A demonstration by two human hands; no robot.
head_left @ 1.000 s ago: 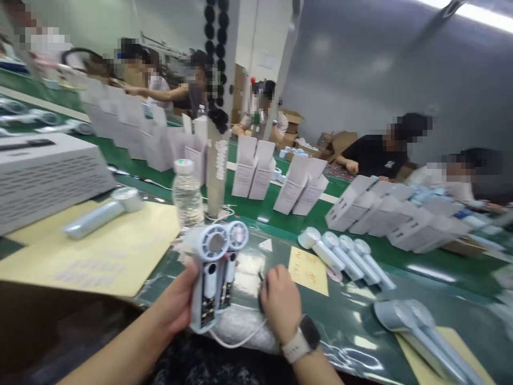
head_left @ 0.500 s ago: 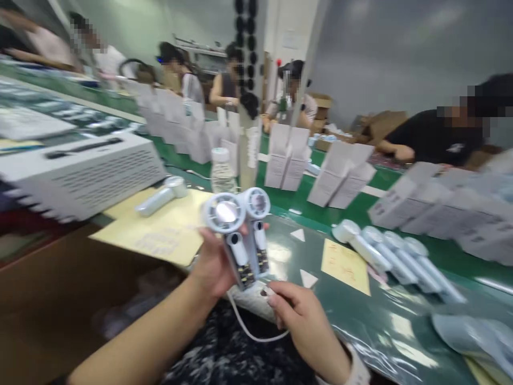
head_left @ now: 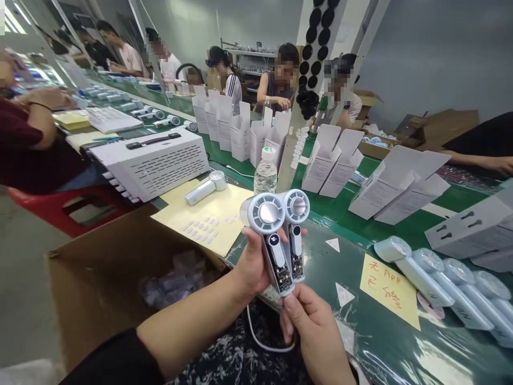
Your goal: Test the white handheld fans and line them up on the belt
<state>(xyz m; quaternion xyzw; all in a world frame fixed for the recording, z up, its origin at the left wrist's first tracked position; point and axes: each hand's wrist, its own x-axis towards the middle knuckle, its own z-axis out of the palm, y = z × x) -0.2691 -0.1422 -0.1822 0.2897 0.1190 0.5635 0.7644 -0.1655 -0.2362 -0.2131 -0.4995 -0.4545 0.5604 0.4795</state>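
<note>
My left hand [head_left: 251, 264] is closed around two light-blue handheld fans, held upright side by side. The nearer handheld fan [head_left: 276, 246] has a lit display on its handle, with a bare circuit board below. The farther handheld fan [head_left: 297, 235] shows a dark display and a similar exposed board. At the bottom end of the nearer fan, my right hand [head_left: 310, 326] pinches the end of a white charging cable [head_left: 262, 346], which loops below. My fingers hide the plug, and I cannot tell how deep it sits.
Behind the fans stand a water bottle [head_left: 265, 171] and open white boxes [head_left: 320, 160]. A yellow sheet [head_left: 236, 214] bears another fan [head_left: 206, 187] and small labels. Several fans [head_left: 436, 278] lie right, beside a handwritten note [head_left: 387, 289]. A vented white case [head_left: 160, 163] sits left. Co-workers sit around.
My right hand has brought the cable end up to the nearer fan's base. That fan's display is now lit. The camera view has turned left, shifting everything rightward.
</note>
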